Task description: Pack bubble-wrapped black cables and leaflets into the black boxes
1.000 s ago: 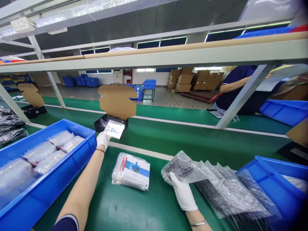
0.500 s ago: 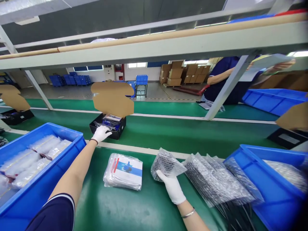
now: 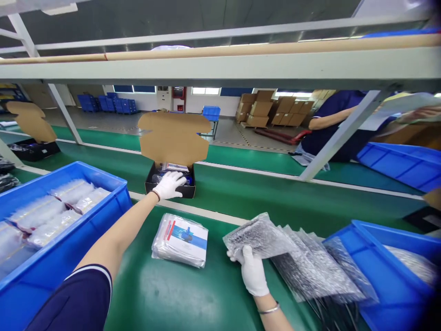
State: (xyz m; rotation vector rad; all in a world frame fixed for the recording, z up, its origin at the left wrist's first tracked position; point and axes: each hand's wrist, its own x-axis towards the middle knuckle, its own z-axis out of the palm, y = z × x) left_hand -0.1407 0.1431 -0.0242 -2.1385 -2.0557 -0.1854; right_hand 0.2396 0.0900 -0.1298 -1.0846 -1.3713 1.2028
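My left hand [image 3: 170, 185], in a white glove, reaches over the front edge of a black box [image 3: 188, 191] with a raised brown cardboard lid [image 3: 174, 138]. Its fingers are spread over the blue item and clear plastic inside, and whether they touch these I cannot tell. My right hand [image 3: 253, 271], gloved too, grips a bubble-wrap bag [image 3: 260, 235] by its near edge, thumb on top. What the bag contains is not clear. Beside it lies a row of overlapping bubble-wrap bags [image 3: 310, 262]. A stack of plastic-wrapped booklets [image 3: 181, 240] rests between my arms.
A blue bin [image 3: 119, 195] with plastic-wrapped packs stands left; another blue bin [image 3: 365, 234] stands right. A slanted post [image 3: 339, 135] and a shelf beam [image 3: 220, 69] cross in front. A co-worker [image 3: 336, 119] holds papers across the line. Another open box [image 3: 36, 149] sits far left.
My left hand has moved from the box's near left corner to over its contents, fingers now spread. My right hand has lifted and tilted the bubble-wrap bag. The view has shifted slightly.
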